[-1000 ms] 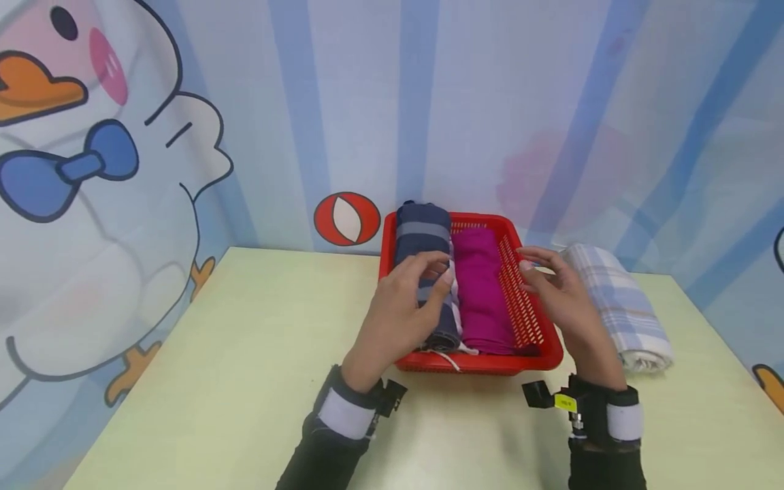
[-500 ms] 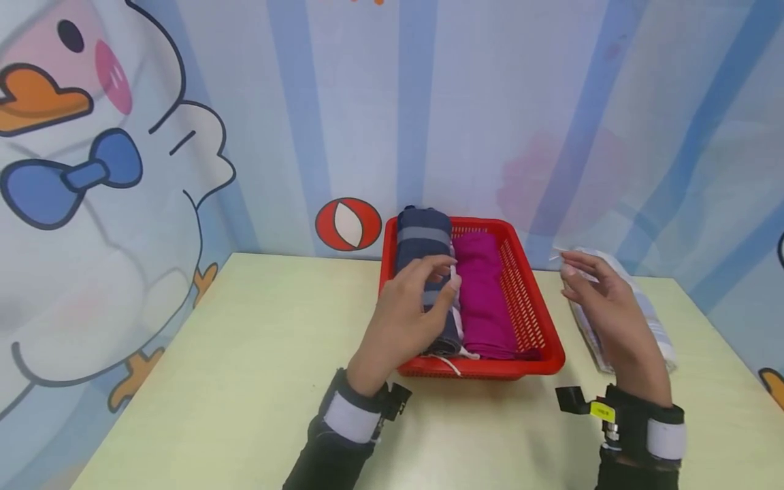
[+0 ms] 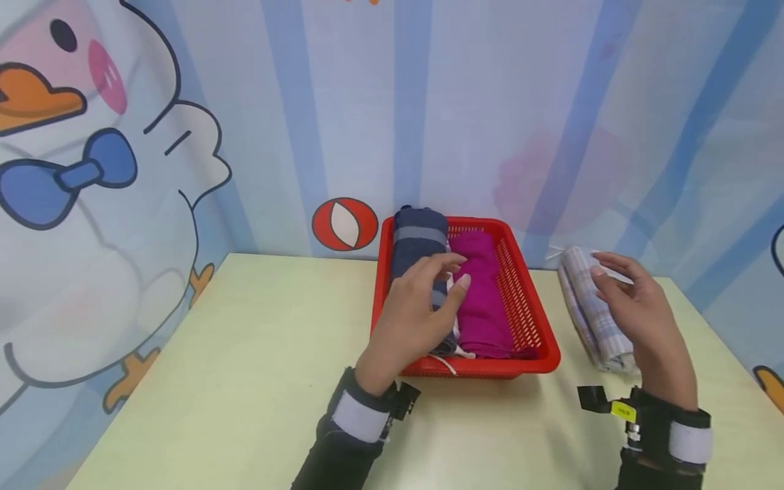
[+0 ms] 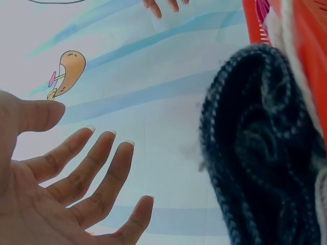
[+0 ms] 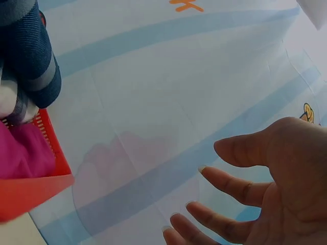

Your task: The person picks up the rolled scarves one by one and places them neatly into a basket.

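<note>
My left hand hovers over the red basket, fingers loosely bent and thumb apart, holding nothing. Below it a rolled dark blue cloth with grey bands lies along the basket's left side, partly covered by the hand. Its coiled end shows large in the left wrist view as a navy roll. A magenta folded cloth lies beside it in the basket. Over to the right, my empty right hand is above a white and blue plaid rolled cloth, overlapping its right side. In the right wrist view the fingers are spread.
The basket stands near the back of a pale yellow table, close to the printed backdrop. A white cord hangs over its front rim. A white and dark striped cloth shows beneath the blue roll.
My right hand has moved right, from the basket's right edge to above the plaid cloth. The left hand has shifted slightly right over the basket. The cloths stay where they were.
</note>
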Motion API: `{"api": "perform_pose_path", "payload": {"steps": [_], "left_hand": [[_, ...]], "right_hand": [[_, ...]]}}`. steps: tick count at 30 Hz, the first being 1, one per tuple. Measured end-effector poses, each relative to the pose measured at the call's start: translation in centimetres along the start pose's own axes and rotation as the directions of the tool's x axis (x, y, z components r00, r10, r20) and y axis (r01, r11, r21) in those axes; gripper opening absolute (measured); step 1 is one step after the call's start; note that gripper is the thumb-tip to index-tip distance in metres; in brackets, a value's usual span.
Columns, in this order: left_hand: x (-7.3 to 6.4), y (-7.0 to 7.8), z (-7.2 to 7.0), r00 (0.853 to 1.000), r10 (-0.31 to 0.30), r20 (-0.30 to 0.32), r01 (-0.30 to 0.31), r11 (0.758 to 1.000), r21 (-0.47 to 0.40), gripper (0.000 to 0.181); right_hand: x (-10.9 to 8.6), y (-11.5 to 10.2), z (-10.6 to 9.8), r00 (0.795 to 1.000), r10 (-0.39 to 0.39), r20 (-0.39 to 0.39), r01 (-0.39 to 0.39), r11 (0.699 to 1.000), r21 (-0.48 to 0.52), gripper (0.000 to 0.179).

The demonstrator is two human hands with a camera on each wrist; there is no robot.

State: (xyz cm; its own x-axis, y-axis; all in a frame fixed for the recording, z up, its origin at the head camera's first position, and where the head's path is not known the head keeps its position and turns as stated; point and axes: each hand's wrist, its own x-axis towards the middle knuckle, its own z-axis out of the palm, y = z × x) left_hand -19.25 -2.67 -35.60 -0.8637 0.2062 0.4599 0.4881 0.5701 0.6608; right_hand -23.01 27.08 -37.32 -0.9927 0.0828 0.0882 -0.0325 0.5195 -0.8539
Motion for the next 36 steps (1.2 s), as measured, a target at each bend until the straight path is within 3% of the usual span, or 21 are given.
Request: {"api": "perform_pose_path", "payload": {"steps": [8,14,20,24,28,33,36], "left_hand": [[0.4,0.5,0.3,1.0,0.005,-0.02,-0.005,1.0,0.013,0.043],[0.6,0.4,0.6,1.0,-0.002,-0.017,0.002,1.0,0.005,0.042],[1.0,0.7,0.8,1.0,-0.008,-0.025,0.008,1.0,-0.021,0.043],[1.2,0.9,0.8,0.999,-0.033,-0.007,0.032,0.998,-0.047,0.044],[1.0,1.2,1.0,0.999,-0.046,0.017,0.047,0.997,-0.059,0.045],[1.0,1.3,1.7,0.999,-0.027,0.028,0.027,0.999,-0.032,0.044],[1.1,1.3,2.2,0.999,-0.021,0.041,0.021,1.0,-0.02,0.044]], "right_hand": [[0.3,0.5,-0.5,0.998,0.041,-0.051,-0.042,0.998,-0.037,0.067],[0.4,1.0,-0.4,0.995,0.028,-0.095,-0.037,0.994,-0.101,0.066],[1.4,1.9,-0.5,0.984,-0.03,-0.173,-0.012,0.971,-0.238,0.061],[2.1,2.9,-0.6,0.981,-0.012,-0.193,-0.038,0.967,-0.251,0.063],[4.3,6.0,-0.5,0.977,0.024,-0.211,-0.08,0.962,-0.261,0.07],[8.7,13.0,-0.5,0.972,-0.025,-0.233,-0.052,0.946,-0.319,0.076],[9.3,14.1,-0.4,0.969,-0.041,-0.244,-0.042,0.945,-0.324,0.078]]}}
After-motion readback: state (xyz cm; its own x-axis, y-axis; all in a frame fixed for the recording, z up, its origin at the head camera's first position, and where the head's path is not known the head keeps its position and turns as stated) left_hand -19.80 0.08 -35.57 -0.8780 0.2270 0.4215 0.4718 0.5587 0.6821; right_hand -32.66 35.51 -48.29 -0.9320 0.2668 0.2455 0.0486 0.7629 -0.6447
